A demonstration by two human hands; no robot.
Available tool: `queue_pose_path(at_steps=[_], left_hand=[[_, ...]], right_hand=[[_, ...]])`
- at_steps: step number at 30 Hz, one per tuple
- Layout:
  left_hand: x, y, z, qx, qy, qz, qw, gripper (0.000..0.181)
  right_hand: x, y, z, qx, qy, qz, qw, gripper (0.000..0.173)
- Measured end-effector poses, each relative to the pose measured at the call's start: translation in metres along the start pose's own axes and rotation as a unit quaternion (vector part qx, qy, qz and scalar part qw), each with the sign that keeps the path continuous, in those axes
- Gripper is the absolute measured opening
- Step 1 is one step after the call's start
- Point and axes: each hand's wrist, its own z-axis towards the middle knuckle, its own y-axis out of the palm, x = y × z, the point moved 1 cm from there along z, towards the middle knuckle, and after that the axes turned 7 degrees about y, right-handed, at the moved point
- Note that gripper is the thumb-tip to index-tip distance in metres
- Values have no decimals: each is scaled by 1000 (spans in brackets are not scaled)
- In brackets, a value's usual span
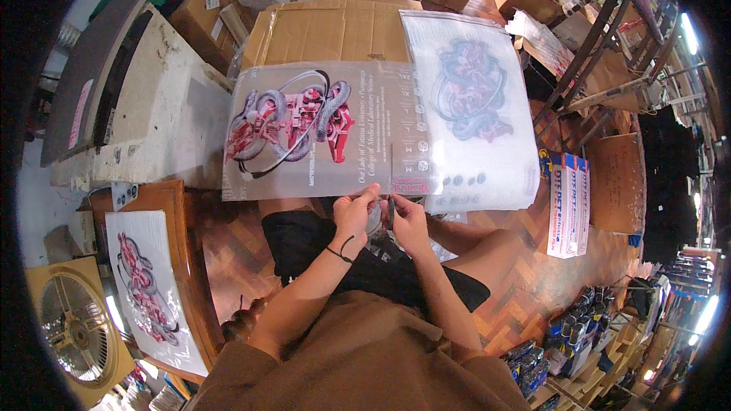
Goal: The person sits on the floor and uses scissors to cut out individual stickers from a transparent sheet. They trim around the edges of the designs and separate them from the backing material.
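Note:
A clear printed transfer film lies before me, with a red-and-grey coiled snake design and lines of writing. At its near edge, my left hand pinches the film between thumb and fingers. My right hand holds a small dark cutting tool, apparently scissors, upright at the same edge; the fingers hide most of it. From there a straight line, seemingly a cut, runs up into the film beside the writing. To the right lies a stack of whitish translucent sheets, a similar design showing through.
Cardboard lies under the film. A worn pale machine or cabinet stands at left, above a wooden table with another printed sheet and a fan. White-and-blue boxes stand on the parquet floor at right, near a metal frame.

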Motion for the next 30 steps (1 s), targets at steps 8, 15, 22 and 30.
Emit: queue_pose_path(at_steps=[8,15,22,30], left_hand=[[8,10,-5,19,5,-30,999,13],[12,6,-7,16,4,-1,1000,15],[13,-3,0,-10,-68,-64,996,20],[20,6,-8,7,-52,-22,998,17]], right_hand=[[1,-8,11,5,-5,-11,1000,19],[-14,-10,15,4,31,-19,999,19],[-20,-10,22,-13,26,26,999,23],[-21,-10,31,4,18,14,1000,27]])
